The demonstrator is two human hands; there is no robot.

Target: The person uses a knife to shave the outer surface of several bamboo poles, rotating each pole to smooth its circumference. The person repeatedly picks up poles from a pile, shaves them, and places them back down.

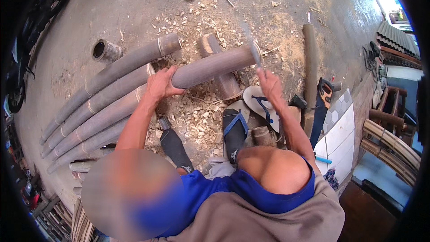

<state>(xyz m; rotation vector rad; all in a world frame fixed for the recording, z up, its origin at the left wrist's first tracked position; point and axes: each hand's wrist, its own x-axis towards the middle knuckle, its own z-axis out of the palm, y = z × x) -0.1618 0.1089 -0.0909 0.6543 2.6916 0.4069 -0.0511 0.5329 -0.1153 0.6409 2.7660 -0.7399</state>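
A thick brown bamboo pole (210,68) slants up to the right in front of me. My left hand (160,84) is closed round it, thumb on the near side. In my right hand (270,85), fingers wrapped round its handle, is a knife (253,47); its blade is smeared by motion and overlaps the pole's cut right end. Beneath that end lies a short log (227,85), with a notched top, which crosses under the pole. Wood chips (192,121) cover the floor around my feet. Whether the blade touches the pole, I cannot tell.
More bamboo poles (121,60) lie side by side at the left, beside a short hollow bamboo piece (107,51). A handsaw (321,107) leans near an upright-lying pole (309,62) on the right. Sandals (260,103) rest by my right foot. A motorbike (27,49) stands far left.
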